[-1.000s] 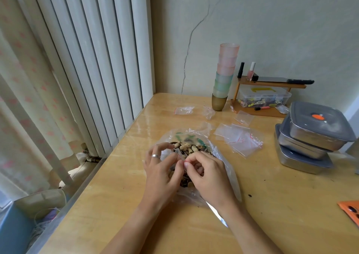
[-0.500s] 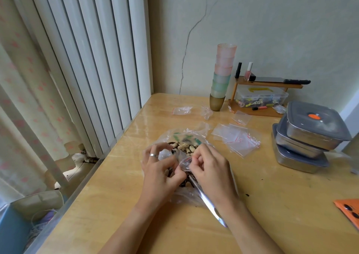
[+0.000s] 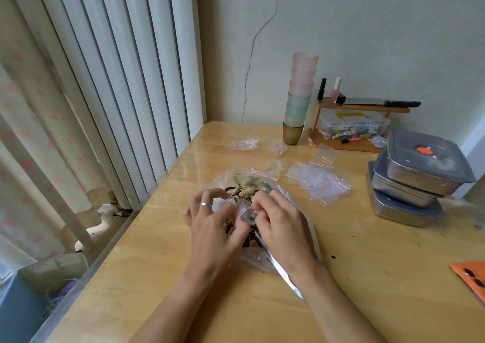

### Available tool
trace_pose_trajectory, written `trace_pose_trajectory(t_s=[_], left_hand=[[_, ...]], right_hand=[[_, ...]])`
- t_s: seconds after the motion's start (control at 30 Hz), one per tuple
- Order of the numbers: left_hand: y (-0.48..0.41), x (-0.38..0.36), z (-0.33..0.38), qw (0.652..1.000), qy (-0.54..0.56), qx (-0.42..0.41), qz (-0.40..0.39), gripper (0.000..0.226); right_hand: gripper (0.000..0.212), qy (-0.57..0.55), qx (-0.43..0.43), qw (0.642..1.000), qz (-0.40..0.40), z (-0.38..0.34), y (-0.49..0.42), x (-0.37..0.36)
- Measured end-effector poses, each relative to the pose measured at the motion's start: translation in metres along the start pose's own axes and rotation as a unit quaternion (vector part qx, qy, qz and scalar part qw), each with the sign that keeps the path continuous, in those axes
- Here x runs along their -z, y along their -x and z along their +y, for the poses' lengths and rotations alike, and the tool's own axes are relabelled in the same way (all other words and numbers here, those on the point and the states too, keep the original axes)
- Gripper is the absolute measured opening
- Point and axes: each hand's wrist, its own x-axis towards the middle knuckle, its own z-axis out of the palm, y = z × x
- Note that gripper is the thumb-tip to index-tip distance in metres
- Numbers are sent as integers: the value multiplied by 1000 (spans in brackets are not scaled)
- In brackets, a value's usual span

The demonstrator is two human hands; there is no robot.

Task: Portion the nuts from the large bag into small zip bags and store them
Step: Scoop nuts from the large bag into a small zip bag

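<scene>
A large clear bag (image 3: 249, 177) of peanuts in their shells (image 3: 242, 192) lies open on the wooden table (image 3: 367, 277) in front of me. Over it, my left hand (image 3: 210, 224), a ring on one finger, and my right hand (image 3: 280, 224) both pinch a small clear zip bag (image 3: 242, 209) between them. My fingers hide most of that small bag and what is in it. A pile of empty small zip bags (image 3: 319, 181) with red strips lies to the right of the large bag.
Loose small bags (image 3: 245, 144) lie farther back. Stacked coloured cups (image 3: 300, 98) stand near the wall beside a small wooden shelf (image 3: 359, 108) over a clear box. Stacked steel containers (image 3: 417, 174) with grey lids sit at right. An orange phone (image 3: 472, 277) lies at the right edge.
Both hands stayed over the large bag, working the small zip bag between their fingertips. My right hand shifted slightly right and its fingers curled tighter on the bag.
</scene>
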Motion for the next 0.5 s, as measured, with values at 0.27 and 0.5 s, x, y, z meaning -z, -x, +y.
trace_pose_trajectory(t_s=[0.27,0.5], left_hand=[[0,-1,-2,1000,-22,1,18,12],[4,5,9,979,61,-135,-141,86]], right_hand=[[25,-55,67,994,-65,12,0,-1],[26,-167,-6,985,-50,7,-2,5]])
